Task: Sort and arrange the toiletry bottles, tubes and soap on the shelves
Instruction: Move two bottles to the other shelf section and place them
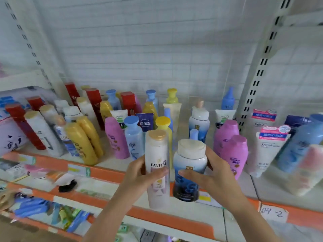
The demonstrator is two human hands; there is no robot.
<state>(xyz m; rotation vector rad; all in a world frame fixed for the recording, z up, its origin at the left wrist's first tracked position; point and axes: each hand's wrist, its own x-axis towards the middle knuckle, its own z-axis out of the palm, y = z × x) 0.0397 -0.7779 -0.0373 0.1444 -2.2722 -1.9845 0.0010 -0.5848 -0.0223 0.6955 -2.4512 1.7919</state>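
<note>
Centrally, just below mid-frame, the left hand (139, 173) grips a tall white Pantene bottle with a gold cap (158, 165), its long axis upright, cap toward the top of the frame. Just right of it, the right hand (208, 173) clasps a squat white-and-dark-blue bottle with a white cap (189, 169), also upright, above the orange-edged white shelf (108, 172)

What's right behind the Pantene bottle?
Behind the Pantene bottle, held by the left hand, stands a yellow-capped bottle; only its cap and one edge show, the rest is covered.
</note>
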